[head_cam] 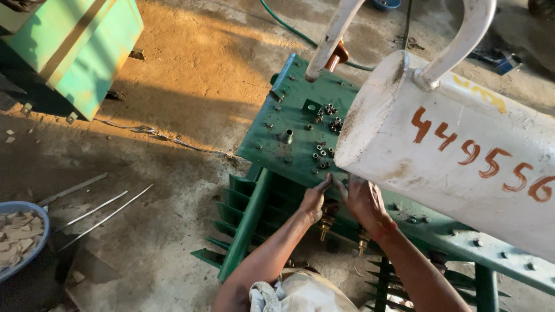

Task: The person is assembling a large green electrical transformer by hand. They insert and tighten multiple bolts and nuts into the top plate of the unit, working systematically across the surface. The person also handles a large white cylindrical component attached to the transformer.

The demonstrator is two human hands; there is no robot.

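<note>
A green metal box (292, 107) with finned sides stands on the floor below me. Its flat lid carries several loose nuts and bolts (324, 151). My left hand (315, 199) and my right hand (364, 199) meet at the lid's near edge, fingertips together on something small that I cannot make out. Both hands sit just under the end of a large white cylinder (462, 150) that lies across the lid. Brass terminals (325, 222) stick out of the box's side just below my hands.
White curved pipes (332, 37) rise from the cylinder. A teal metal cabinet (81, 46) stands at the upper left. A blue bowl of pale scraps (20, 234) sits at the left edge, with thin metal rods (101, 211) on the dirt floor beside it. A green hose (289, 26) runs behind.
</note>
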